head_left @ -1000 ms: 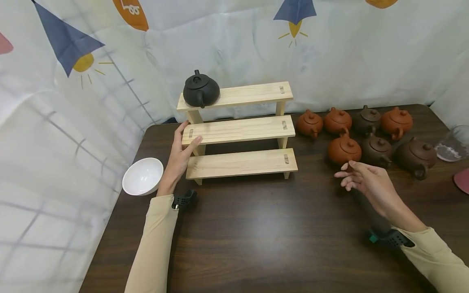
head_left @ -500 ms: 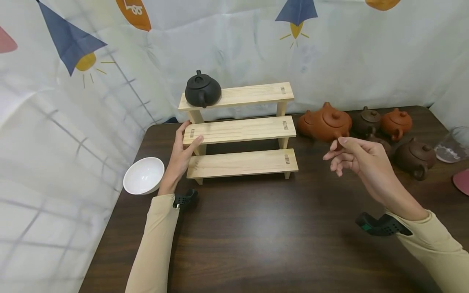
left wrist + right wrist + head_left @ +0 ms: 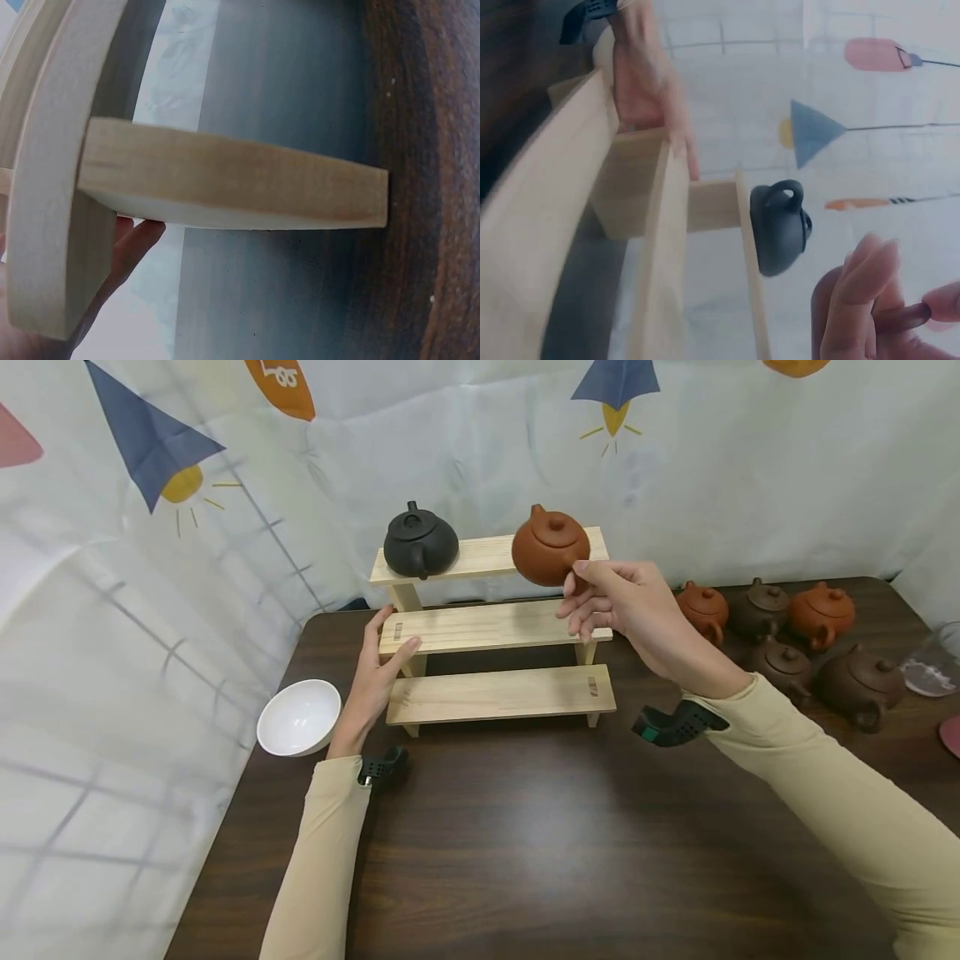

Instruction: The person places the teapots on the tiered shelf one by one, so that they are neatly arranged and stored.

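Note:
In the head view my right hand (image 3: 626,610) pinches the handle of an orange-brown teapot (image 3: 550,547), which hangs in front of the right part of the top shelf (image 3: 483,556). Whether it touches the shelf I cannot tell. A black teapot (image 3: 420,543) sits at that shelf's left end. My left hand (image 3: 369,685) grips the left end of the middle shelf (image 3: 487,625), thumb on top. In the left wrist view those fingers (image 3: 135,244) show behind a wooden leg (image 3: 240,180). The right wrist view shows the black teapot (image 3: 780,229) on its board.
Several brown and orange teapots (image 3: 862,681) stand at the right of the dark table (image 3: 525,860), beside a clear glass (image 3: 933,660) and a pink object (image 3: 952,735). A white bowl (image 3: 298,718) stands left of my left hand. A patterned curtain (image 3: 480,452) hangs behind.
My right hand has lifted the orange-brown teapot from the group on the right and carried it leftward and up to the top shelf. My left hand keeps its grip on the middle shelf.

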The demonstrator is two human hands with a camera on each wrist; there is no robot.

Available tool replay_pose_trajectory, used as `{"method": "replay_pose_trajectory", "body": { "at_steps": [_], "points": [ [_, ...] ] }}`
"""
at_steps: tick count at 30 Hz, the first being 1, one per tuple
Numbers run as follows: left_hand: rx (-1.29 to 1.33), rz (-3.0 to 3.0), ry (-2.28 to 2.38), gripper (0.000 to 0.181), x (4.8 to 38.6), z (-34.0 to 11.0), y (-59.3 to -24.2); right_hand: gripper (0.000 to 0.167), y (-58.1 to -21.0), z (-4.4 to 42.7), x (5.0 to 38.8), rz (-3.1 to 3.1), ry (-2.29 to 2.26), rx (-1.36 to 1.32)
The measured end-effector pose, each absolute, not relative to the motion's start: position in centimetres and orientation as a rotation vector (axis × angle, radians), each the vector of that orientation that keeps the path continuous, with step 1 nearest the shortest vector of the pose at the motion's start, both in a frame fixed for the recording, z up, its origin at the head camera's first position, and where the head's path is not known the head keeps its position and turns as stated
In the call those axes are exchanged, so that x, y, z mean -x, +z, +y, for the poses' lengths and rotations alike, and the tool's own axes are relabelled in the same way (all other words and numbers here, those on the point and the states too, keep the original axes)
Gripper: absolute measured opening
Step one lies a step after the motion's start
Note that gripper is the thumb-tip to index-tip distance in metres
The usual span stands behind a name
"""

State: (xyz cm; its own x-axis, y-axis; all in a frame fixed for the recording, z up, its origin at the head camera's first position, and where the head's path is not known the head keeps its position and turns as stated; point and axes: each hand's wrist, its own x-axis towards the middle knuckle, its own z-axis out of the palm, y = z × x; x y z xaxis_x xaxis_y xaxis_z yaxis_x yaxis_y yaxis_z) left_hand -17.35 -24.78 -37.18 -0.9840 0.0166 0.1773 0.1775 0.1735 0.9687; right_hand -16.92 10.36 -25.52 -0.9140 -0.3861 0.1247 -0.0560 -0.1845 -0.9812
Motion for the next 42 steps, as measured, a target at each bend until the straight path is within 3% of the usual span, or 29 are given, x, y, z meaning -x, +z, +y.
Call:
{"method": "replay_pose_trajectory", "body": {
  "at_steps": [19, 42],
  "points": [
    [0.170, -2.322, -1.915, 0.077, 17.4, -24.9, -37.2, 0.031, -24.8, 4.6, 22.3, 1.963, -2.100, 0.325],
    [0.182, -2.325, -1.909, 0.076, 17.5, -24.8, -37.2, 0.037, -25.2, 2.8, 22.8, 1.938, -2.079, 0.379]
  ]
}}
